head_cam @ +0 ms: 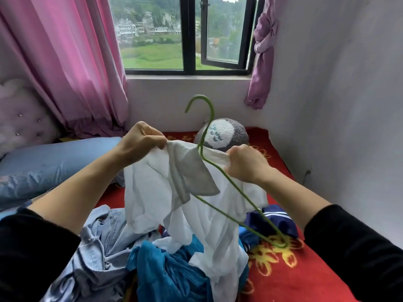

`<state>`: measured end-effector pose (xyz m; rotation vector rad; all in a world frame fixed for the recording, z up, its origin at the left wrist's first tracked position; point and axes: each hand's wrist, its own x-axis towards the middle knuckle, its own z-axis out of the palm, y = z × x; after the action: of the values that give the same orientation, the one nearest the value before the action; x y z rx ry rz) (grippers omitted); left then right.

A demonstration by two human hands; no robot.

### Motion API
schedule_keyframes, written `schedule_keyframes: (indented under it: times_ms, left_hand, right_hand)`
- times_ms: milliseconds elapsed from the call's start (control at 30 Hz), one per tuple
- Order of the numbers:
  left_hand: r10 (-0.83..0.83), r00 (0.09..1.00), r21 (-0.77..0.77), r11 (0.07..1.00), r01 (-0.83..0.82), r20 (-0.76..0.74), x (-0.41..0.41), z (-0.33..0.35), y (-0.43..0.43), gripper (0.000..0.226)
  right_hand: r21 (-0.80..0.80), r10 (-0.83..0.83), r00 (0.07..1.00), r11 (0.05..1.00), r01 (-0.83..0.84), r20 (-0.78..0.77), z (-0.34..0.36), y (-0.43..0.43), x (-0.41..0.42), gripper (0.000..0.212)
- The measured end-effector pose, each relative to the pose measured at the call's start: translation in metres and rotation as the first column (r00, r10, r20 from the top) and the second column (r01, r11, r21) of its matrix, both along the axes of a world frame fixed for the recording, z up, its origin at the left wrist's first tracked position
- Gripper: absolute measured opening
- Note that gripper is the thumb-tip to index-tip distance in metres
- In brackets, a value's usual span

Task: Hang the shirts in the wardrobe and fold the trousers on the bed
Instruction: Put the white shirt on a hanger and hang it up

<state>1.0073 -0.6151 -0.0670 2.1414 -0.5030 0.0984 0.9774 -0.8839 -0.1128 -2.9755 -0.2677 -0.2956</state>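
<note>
Your left hand (141, 139) is raised over the bed (294, 280), its fingers curled in tight and pinching a bunch of the white shirt (157, 186) near the collar. Your right hand (245, 163) is level with it and a little lower, closed in a fist around the other side of the shirt's neck. The wire of the green hanger (257, 209) runs under that fist, but you cannot tell whether the fingers clamp the wire itself or only the cloth over it.

The shirt hangs stretched between your two hands, grey collar flopped forward, its tail falling onto the heap of clothes below. The hanger sits tilted: the hook stands up above the shirt's neck between your hands, and one shoulder arm and the bottom bar stick out on the right, down toward the red bed cover.

Under the shirt lies the heap: a pale denim garment (96, 247) on the left, a teal garment (165, 271) in the middle, and a navy garment (272, 221) with white stripes on the right, partly beneath the hanger's lower corner.

Behind your hands a grey plush toy (222, 134) rests against the wall below the window (187, 35). A blue pillow (54, 162) lies to the left by the tufted headboard (21, 118), with a pink curtain (72, 62) hanging above them.
</note>
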Motion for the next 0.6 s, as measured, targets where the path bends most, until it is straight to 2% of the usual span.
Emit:
schedule_keyframes:
  times_ms: [33, 100, 167, 233, 300, 367, 400, 433, 533, 600]
  left_hand:
    - [0.022, 1.0, 0.032, 0.999, -0.022, 0.016, -0.001, 0.001, -0.002, 0.05]
    - [0.115, 0.991, 0.056, 0.991, -0.12, 0.074, -0.003, 0.001, -0.004, 0.041]
    - [0.261, 0.956, 0.027, 0.963, -0.267, 0.133, -0.003, 0.003, 0.001, 0.035]
    - [0.363, 0.917, 0.028, 0.928, -0.372, 0.167, -0.001, 0.002, 0.008, 0.039]
    - [0.412, 0.893, 0.081, 0.899, -0.431, 0.18, 0.0, 0.0, 0.01, 0.05]
    - [0.432, 0.88, 0.12, 0.88, -0.459, 0.198, -0.002, -0.003, 0.006, 0.059]
    - [0.442, 0.871, 0.127, 0.871, -0.474, 0.216, -0.003, -0.004, 0.004, 0.061]
    - [0.453, 0.862, 0.129, 0.863, -0.488, 0.229, -0.004, -0.004, 0.002, 0.061]
    - [0.462, 0.866, 0.14, 0.86, -0.49, 0.193, -0.005, -0.005, 0.002, 0.058]
    - [0.446, 0.884, 0.136, 0.876, -0.463, 0.138, -0.007, -0.007, 0.003, 0.046]
  right_hand:
    - [-0.058, -0.101, 0.991, 0.993, 0.106, 0.09, -0.004, -0.003, 0.002, 0.012]
    - [-0.045, -0.206, 0.964, 0.975, 0.216, 0.168, -0.013, -0.018, 0.007, 0.017]
    - [0.025, -0.286, 0.949, 0.958, 0.285, 0.134, -0.018, -0.039, 0.009, 0.015]
    - [0.216, -0.376, 0.925, 0.909, 0.355, 0.062, -0.022, -0.06, 0.011, 0.01]
    - [0.499, -0.42, 0.907, 0.781, 0.376, -0.026, -0.022, -0.072, 0.016, 0.017]
    - [0.792, -0.337, 0.928, 0.517, 0.324, -0.16, -0.018, -0.073, 0.02, 0.009]
    - [0.861, -0.288, 0.938, 0.408, 0.302, -0.192, -0.016, -0.072, 0.02, 0.009]
    - [0.884, -0.261, 0.948, 0.378, 0.276, -0.184, -0.015, -0.071, 0.021, 0.011]
    - [0.847, -0.284, 0.956, 0.488, 0.209, -0.073, -0.008, -0.069, 0.021, 0.011]
    - [0.765, -0.289, 0.957, 0.609, 0.209, -0.031, -0.001, -0.065, 0.02, 0.019]
